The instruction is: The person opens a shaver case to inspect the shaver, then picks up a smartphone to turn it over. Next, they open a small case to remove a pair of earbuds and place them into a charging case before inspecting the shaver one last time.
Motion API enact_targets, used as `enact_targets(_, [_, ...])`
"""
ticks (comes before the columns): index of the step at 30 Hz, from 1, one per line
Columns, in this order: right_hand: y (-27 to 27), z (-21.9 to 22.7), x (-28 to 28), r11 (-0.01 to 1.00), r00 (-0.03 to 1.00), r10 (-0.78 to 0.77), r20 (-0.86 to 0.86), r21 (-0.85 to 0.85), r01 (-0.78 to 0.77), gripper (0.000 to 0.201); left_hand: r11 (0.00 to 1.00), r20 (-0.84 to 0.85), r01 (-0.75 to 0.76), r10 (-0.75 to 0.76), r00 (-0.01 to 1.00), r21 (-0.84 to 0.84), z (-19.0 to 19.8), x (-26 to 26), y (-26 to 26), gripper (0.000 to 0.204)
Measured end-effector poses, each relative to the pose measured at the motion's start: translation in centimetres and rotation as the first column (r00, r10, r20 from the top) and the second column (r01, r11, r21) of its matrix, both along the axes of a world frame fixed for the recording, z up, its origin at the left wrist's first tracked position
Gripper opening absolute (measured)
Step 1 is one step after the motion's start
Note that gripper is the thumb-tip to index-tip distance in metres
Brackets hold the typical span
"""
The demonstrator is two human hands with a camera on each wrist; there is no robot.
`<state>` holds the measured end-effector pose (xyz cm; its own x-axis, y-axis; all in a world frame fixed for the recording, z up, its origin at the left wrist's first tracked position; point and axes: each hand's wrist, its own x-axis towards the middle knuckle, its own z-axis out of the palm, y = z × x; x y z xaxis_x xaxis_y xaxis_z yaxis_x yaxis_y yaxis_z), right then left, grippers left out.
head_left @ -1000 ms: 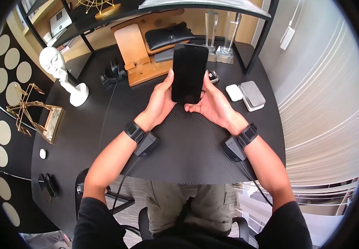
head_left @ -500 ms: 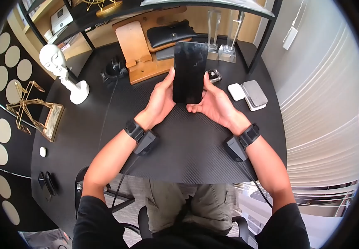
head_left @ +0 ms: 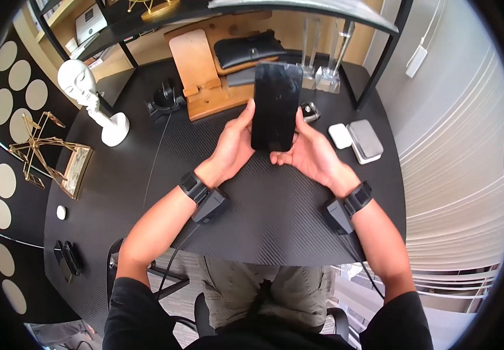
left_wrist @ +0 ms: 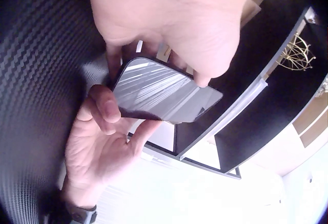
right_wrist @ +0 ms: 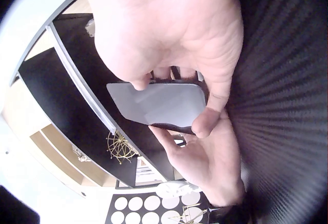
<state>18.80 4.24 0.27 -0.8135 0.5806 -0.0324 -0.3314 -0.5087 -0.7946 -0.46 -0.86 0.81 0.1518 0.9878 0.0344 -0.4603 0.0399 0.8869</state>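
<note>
A black smartphone (head_left: 276, 108) stands nearly upright between both hands, its dark screen facing the person. My left hand (head_left: 232, 143) grips its left long edge, thumb along the side and fingers mostly hidden behind. On the opposite edge my right hand (head_left: 317, 153) holds the phone, with a curled little finger under the bottom corner. In the left wrist view the screen of the phone (left_wrist: 166, 93) reflects bright slanted streaks. The right wrist view shows the phone (right_wrist: 161, 103) with a pale grey reflection and both thumbs at its edges.
Behind the phone are a wooden stand (head_left: 196, 64) and a black leather pouch (head_left: 250, 49). Clear crystal trophies (head_left: 327, 79) stand at the back right. A white case (head_left: 340, 136) and a grey box (head_left: 365, 140) lie right. A white face sculpture (head_left: 113, 129) and gold ornament (head_left: 77, 172) stand left.
The head view has shifted slightly, so the phone, hands and desk items sit a little further right. Both hands keep their hold on the phone, and the reflection on its screen has changed.
</note>
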Motion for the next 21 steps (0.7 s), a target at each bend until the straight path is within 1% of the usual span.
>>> enact_targets(3, [0.2,-0.2,0.1,0.998,1.0,0.021,-0.019,-0.053,-0.022,0.065,0.999,-0.004,0.043,-0.043,0.999,-0.022,-0.4,-0.4,0.2,0.069])
enact_targets(4, [0.3,-0.2,0.0,0.998,0.999,0.026,-0.018,-0.061,-0.027,0.065,0.999,0.012,0.027,-0.026,1.0,-0.018,0.0,-0.1,0.0,0.067])
enact_targets(10, [0.5,0.2,-0.2,0.989,0.998,0.045,-0.032,-0.141,-0.049,0.063,0.997,0.046,0.009,-0.006,0.999,-0.073,-0.3,-0.5,0.4,0.065])
enact_targets(11, [0.7,-0.3,0.0,0.991,0.998,0.057,-0.03,-0.118,-0.06,0.064,0.996,0.062,0.035,-0.03,0.998,-0.088,0.0,-0.5,0.1,0.065])
enact_targets(12, [0.9,-0.6,0.0,0.994,0.997,0.071,-0.033,-0.085,-0.073,0.064,0.996,0.109,0.061,-0.053,0.993,-0.066,0.2,-0.6,0.1,0.063])
enact_targets(14, [0.6,-0.4,0.0,0.996,0.999,0.051,-0.017,-0.068,-0.052,0.066,0.997,0.078,-0.01,0.016,0.997,-0.077,1.0,0.0,-0.3,0.062])
enact_targets(15, [0.5,-0.2,0.0,0.996,0.999,0.042,-0.008,-0.08,-0.042,0.066,0.997,0.078,-0.012,0.018,0.997,-0.074,0.8,-0.1,-0.2,0.062])
enact_targets(17, [0.7,0.2,-0.1,0.996,0.999,0.041,-0.002,-0.081,-0.041,0.066,0.997,0.017,0.027,-0.026,1.0,-0.066,0.3,-0.5,0.1,0.066])
enact_targets(21, [0.4,-0.1,-0.1,0.998,0.999,0.035,0.012,-0.047,-0.034,0.067,0.997,0.018,0.042,-0.041,0.999,-0.063,-0.3,-0.8,0.1,0.066])
